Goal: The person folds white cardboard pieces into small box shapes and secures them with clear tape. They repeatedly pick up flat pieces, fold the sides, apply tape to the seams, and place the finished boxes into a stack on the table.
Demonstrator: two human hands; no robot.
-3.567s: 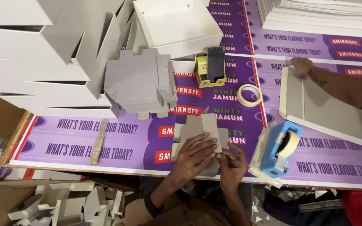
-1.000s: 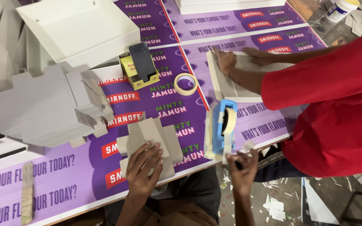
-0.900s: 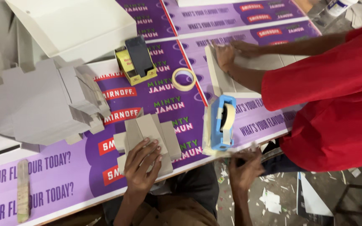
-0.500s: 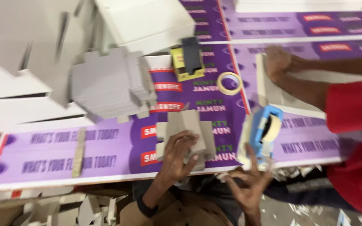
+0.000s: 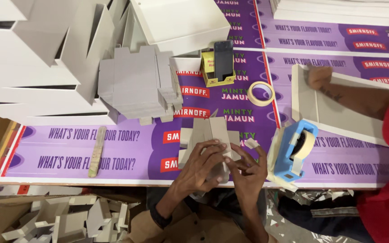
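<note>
Both your hands, left (image 5: 201,164) and right (image 5: 248,167), press loosely on the flat cardboard blank (image 5: 208,135); tape strip (image 5: 251,143) on your right fingertip may snag the blank crooked.

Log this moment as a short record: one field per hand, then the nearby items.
left hand: pressing flat on a grey cardboard blank
right hand: at the blank's right edge, a small strip of tape at its fingertips
tape dispenser: blue, just right of the right hand
tape roll: lying flat on the purple table cover
co-worker's hand: on a white board at far right
</note>
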